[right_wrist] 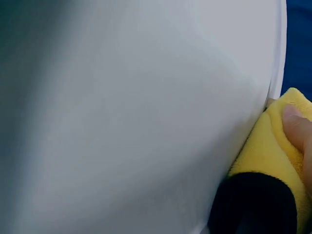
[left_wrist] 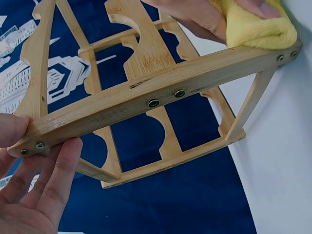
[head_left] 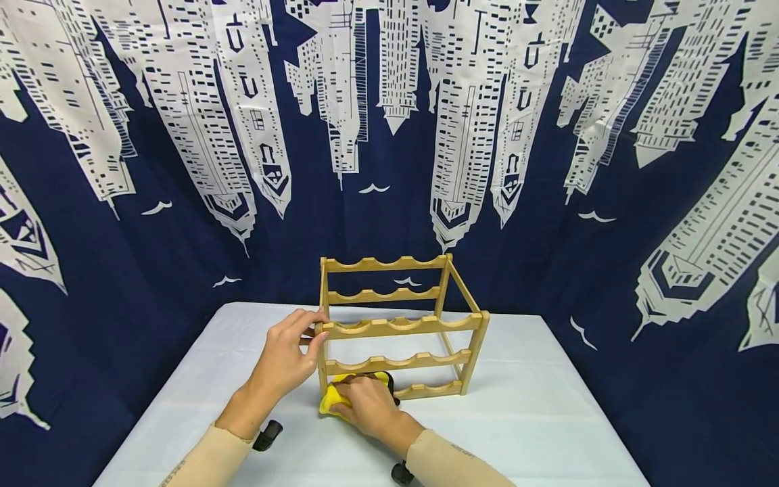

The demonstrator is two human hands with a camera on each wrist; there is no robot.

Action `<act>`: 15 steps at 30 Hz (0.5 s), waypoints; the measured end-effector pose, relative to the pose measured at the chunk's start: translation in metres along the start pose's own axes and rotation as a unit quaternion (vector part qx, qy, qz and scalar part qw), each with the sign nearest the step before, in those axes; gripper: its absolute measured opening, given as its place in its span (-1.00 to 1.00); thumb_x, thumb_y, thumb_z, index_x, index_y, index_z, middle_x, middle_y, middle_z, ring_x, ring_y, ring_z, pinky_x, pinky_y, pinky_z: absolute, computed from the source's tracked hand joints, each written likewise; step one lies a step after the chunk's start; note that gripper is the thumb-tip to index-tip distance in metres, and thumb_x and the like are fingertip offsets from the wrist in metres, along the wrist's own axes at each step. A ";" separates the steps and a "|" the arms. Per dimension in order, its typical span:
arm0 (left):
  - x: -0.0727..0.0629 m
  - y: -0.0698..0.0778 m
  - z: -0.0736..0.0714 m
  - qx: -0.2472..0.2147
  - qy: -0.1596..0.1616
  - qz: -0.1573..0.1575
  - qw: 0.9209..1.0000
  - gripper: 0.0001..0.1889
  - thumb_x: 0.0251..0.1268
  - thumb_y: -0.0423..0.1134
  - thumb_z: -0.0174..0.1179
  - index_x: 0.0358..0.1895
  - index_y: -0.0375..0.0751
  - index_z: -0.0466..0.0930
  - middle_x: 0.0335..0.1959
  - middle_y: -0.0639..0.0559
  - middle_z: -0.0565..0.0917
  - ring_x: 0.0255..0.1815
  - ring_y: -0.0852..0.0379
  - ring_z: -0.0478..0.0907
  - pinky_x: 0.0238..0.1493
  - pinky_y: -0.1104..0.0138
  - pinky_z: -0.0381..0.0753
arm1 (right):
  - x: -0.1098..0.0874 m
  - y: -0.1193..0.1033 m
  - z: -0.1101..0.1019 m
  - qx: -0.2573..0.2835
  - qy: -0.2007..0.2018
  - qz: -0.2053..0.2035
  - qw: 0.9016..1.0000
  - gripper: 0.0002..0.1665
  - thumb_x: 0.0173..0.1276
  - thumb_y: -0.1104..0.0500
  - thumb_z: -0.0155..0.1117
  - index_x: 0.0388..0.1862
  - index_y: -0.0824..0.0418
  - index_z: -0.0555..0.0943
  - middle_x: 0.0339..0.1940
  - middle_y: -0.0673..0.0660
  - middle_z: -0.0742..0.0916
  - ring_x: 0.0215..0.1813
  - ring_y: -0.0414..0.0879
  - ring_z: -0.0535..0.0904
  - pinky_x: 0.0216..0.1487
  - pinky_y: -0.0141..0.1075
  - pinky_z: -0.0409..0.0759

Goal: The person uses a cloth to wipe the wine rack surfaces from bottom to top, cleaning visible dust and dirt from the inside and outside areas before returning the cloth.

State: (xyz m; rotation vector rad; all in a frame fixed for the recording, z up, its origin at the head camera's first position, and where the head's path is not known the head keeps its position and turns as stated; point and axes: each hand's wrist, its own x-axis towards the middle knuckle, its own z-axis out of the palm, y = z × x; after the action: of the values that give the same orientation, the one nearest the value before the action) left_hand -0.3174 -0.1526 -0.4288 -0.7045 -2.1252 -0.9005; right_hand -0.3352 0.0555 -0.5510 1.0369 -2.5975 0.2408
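Note:
A light wooden wine rack (head_left: 402, 329) with scalloped rails stands upright on the table. My left hand (head_left: 282, 355) holds its upper front left corner. In the left wrist view the thumb (left_wrist: 12, 130) lies on one side of the post (left_wrist: 161, 92) and the fingers on the other. My right hand (head_left: 368, 404) grips a bunched yellow cloth (head_left: 331, 400) low at the rack's front left. The left wrist view shows this cloth (left_wrist: 261, 30) against the lower end of the same post. In the right wrist view, the cloth (right_wrist: 265, 146) is pinched under a fingertip (right_wrist: 292, 117).
The rack stands on a white-covered table (head_left: 523, 419). Behind and beside the table hangs a dark blue cloth (head_left: 377, 223) printed with white buildings. Small black devices (head_left: 268, 435) sit at both wrists. Metal screws (left_wrist: 154, 103) dot the post.

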 end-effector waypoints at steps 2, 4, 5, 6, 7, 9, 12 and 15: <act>-0.001 0.000 0.000 0.001 -0.003 -0.001 1.000 -0.71 0.42 -0.58 0.54 0.11 -0.28 0.82 -0.07 -0.11 0.84 -0.18 0.00 0.94 -0.19 0.34 0.99 | -0.001 0.002 0.000 -0.013 -0.002 -0.006 1.000 -0.62 0.53 -0.18 0.68 0.16 -0.04 0.94 -0.05 -0.17 0.96 -0.09 -0.29 0.85 -0.17 -0.41 0.79; -0.001 -0.001 0.000 0.000 -0.006 -0.003 1.000 -0.70 0.42 -0.58 0.54 0.12 -0.29 0.82 -0.06 -0.11 0.84 -0.18 0.00 0.94 -0.18 0.34 0.99 | -0.003 0.006 -0.001 -0.024 -0.004 -0.016 1.000 -0.70 0.49 -0.16 0.72 0.02 -0.05 0.93 -0.11 -0.17 0.95 -0.12 -0.28 0.85 -0.21 -0.40 0.79; -0.002 -0.001 0.000 -0.001 -0.007 -0.004 1.000 -0.70 0.42 -0.58 0.54 0.13 -0.29 0.82 -0.06 -0.11 0.84 -0.18 0.00 0.94 -0.18 0.34 0.99 | -0.004 0.008 -0.003 -0.027 -0.004 -0.021 0.999 -0.74 0.47 -0.14 0.74 -0.05 -0.05 0.92 -0.14 -0.17 0.94 -0.13 -0.27 0.85 -0.23 -0.40 0.79; -0.002 -0.001 0.000 -0.001 -0.007 -0.005 1.000 -0.70 0.43 -0.58 0.54 0.14 -0.29 0.82 -0.06 -0.11 0.84 -0.18 0.00 0.94 -0.17 0.34 0.99 | -0.006 0.011 -0.004 -0.029 -0.004 -0.024 0.999 -0.77 0.45 -0.13 0.75 -0.12 -0.06 0.90 -0.16 -0.17 0.93 -0.14 -0.26 0.85 -0.24 -0.38 0.79; -0.002 -0.001 0.000 -0.001 -0.008 -0.006 1.000 -0.70 0.43 -0.57 0.54 0.14 -0.30 0.82 -0.06 -0.11 0.84 -0.18 0.00 0.94 -0.17 0.34 0.99 | -0.008 0.014 -0.006 -0.030 -0.004 -0.026 0.999 -0.77 0.44 -0.11 0.75 -0.16 -0.07 0.88 -0.17 -0.17 0.92 -0.14 -0.25 0.86 -0.24 -0.37 0.80; -0.002 -0.002 -0.001 -0.002 -0.007 -0.005 1.000 -0.70 0.43 -0.57 0.54 0.14 -0.30 0.82 -0.06 -0.11 0.84 -0.18 0.00 0.94 -0.17 0.34 1.00 | -0.013 0.019 -0.011 -0.030 -0.010 -0.028 0.999 -0.78 0.42 -0.09 0.76 -0.18 -0.06 0.87 -0.15 -0.15 0.93 -0.10 -0.24 0.87 -0.19 -0.35 0.85; -0.002 -0.002 -0.001 -0.004 -0.004 -0.002 1.000 -0.70 0.43 -0.57 0.54 0.14 -0.31 0.82 -0.06 -0.12 0.84 -0.18 0.00 0.94 -0.18 0.34 0.99 | -0.020 0.029 -0.017 -0.019 -0.011 -0.030 0.999 -0.78 0.42 -0.06 0.77 -0.07 -0.06 0.91 -0.06 -0.12 0.95 -0.03 -0.21 0.90 -0.09 -0.33 0.90; -0.002 -0.003 -0.001 -0.006 0.000 0.003 1.000 -0.70 0.42 -0.58 0.55 0.13 -0.30 0.83 -0.05 -0.12 0.85 -0.19 0.00 0.94 -0.19 0.35 0.99 | -0.026 0.040 -0.020 0.000 -0.007 -0.020 1.000 -0.70 0.44 -0.04 0.76 0.05 0.01 0.93 -0.02 -0.07 0.96 -0.01 -0.17 0.91 -0.06 -0.31 0.91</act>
State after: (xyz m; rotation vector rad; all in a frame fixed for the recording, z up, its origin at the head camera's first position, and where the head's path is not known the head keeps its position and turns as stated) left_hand -0.3179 -0.1558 -0.4306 -0.7162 -2.1180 -0.9096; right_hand -0.3406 0.1068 -0.5428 1.0935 -2.5873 0.2245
